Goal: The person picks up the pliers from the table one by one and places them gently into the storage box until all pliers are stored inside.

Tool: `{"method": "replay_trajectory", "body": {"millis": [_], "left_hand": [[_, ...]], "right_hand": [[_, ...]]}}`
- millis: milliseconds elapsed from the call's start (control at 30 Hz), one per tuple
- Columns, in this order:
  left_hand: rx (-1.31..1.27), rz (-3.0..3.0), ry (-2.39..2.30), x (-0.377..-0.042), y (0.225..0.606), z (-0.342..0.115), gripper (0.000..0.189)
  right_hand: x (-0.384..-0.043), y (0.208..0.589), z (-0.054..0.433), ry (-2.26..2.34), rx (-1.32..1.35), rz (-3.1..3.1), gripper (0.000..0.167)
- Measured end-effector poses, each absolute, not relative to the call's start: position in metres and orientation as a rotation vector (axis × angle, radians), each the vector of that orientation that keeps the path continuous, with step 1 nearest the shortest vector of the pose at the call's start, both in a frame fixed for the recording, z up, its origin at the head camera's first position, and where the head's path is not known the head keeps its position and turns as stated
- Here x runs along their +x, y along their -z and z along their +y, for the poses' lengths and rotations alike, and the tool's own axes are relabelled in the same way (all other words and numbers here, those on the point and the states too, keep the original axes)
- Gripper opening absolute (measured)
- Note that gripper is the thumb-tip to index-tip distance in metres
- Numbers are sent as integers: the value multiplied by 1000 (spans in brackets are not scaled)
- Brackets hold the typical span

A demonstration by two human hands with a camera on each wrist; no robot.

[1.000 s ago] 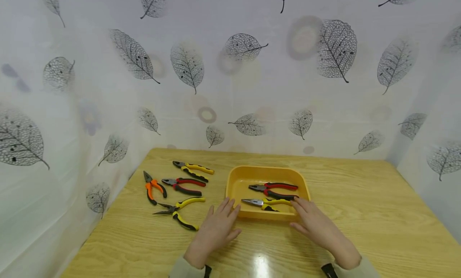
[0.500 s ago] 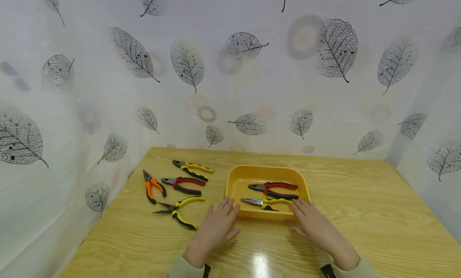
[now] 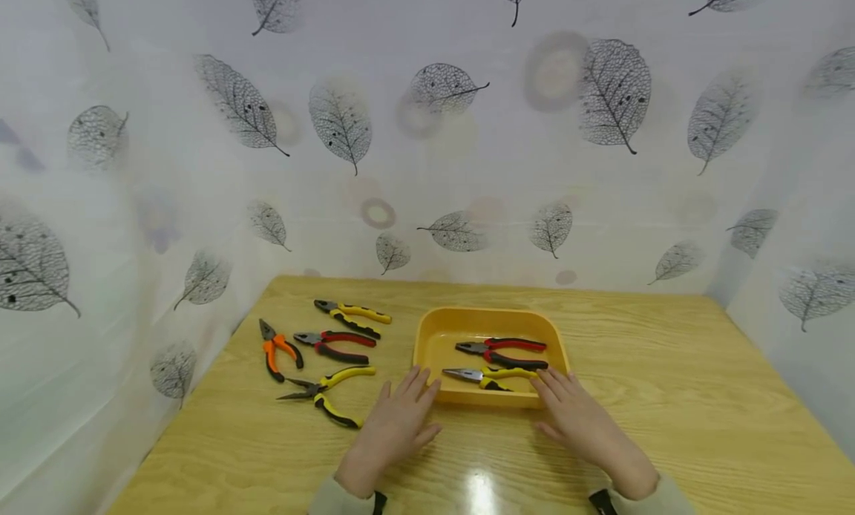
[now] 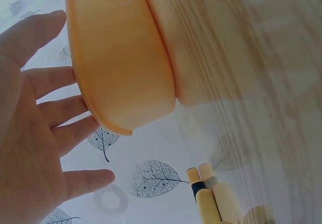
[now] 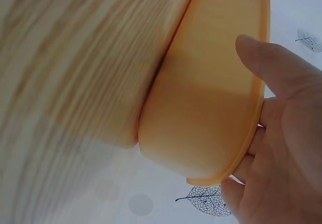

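On the desk (image 3: 668, 381), we see a yellow tray (image 3: 487, 398) holding red-and-black pliers (image 3: 492, 345) on the far side and yellow-and-black pliers (image 3: 490, 373) nearer; our left hand (image 3: 395, 422), spread, and right hand (image 3: 580, 417), fingers extended, touch its near-left and near-right rim.

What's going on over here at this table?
A person has both hands at a yellow tray on a wooden table. The left hand has its fingers at the rim by the near left corner, the right hand by the near right one. A red-and-black pair and a yellow-and-black pair of pliers lie inside; four more pliers lie to the left.
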State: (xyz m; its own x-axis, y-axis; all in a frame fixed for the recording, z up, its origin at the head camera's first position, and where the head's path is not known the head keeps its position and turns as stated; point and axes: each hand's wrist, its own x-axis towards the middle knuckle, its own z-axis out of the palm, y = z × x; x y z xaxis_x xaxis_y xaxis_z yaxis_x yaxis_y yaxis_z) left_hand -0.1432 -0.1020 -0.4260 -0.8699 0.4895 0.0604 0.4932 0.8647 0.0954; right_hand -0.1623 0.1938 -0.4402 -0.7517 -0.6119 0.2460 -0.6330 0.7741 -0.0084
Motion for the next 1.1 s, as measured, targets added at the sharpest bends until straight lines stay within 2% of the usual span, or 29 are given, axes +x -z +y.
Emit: {"method": "replay_trajectory", "body": {"millis": [1100], "left_hand": [[-830, -2943, 194, -145, 427, -108, 58]], "right_hand": [[-154, 437, 197, -161, 978, -2771, 76]]}}
